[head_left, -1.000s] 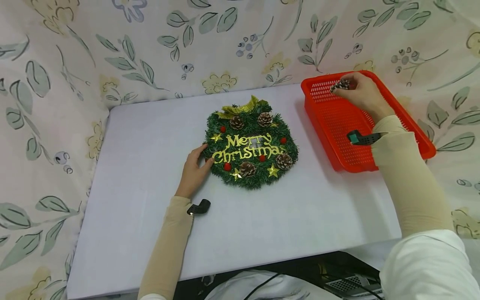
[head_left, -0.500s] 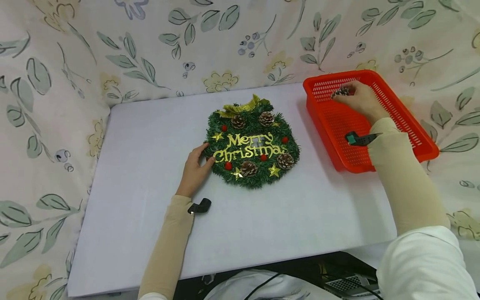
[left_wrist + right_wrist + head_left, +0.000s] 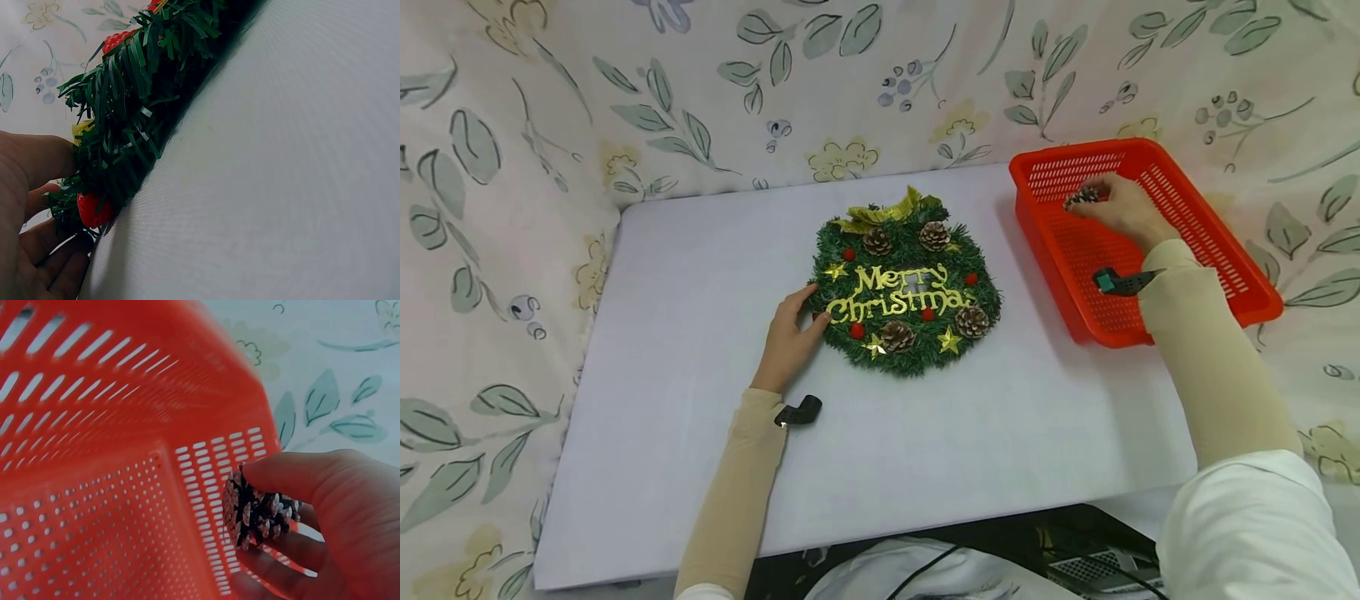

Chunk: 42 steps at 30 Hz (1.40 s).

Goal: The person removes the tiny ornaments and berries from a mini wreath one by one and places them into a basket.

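Note:
My right hand (image 3: 1126, 210) pinches a pine cone (image 3: 259, 509) with whitish scale tips between thumb and fingers. It is over the far part of a red plastic basket (image 3: 1051, 265); in the right wrist view the cone appears before the slotted wall, and I cannot tell whether they touch. On the table, a green tinsel wreath (image 3: 906, 360) bears gold "Merry Christmas" lettering (image 3: 898, 293), several pine cones, gold stars and red berries. Its left edge is gripped by my left hand (image 3: 786, 342), thumb above and fingers lower, around a red berry (image 3: 95, 210).
A white-covered table (image 3: 685, 400) lies beneath everything. Floral cloth (image 3: 850, 92) hangs along the back and left side. Below the front edge are dark cables and a grey device (image 3: 1101, 571).
With the pine cone in its fingers, my right hand has shifted slightly nearer and lower over the basket. The left hand stays at the wreath's edge.

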{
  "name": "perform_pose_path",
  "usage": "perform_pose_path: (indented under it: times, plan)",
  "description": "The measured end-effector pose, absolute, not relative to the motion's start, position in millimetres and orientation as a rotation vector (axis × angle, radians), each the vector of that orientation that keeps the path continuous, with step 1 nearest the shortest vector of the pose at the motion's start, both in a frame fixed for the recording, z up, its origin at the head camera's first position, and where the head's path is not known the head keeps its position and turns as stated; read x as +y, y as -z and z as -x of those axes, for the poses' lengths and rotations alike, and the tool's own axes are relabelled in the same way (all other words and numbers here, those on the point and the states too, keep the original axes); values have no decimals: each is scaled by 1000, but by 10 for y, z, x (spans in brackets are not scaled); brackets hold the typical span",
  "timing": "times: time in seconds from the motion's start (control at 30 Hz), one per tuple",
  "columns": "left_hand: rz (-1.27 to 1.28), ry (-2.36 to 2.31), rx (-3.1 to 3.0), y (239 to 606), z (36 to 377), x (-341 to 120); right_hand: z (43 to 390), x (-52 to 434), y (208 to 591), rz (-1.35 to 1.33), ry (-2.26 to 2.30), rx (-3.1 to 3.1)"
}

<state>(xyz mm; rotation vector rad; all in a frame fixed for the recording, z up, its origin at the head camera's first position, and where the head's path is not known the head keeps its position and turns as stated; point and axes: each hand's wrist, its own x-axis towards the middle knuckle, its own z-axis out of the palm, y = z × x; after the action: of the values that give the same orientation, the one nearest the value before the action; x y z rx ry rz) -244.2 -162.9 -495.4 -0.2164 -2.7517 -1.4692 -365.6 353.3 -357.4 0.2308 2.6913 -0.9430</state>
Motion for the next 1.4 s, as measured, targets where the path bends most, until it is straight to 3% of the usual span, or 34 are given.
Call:
perform_pose_path:
  times: [1.4]
  plan:
    - [215, 1451, -2738, 4934, 2442, -1631, 3830, 3470, 3833, -23, 710, 2612]
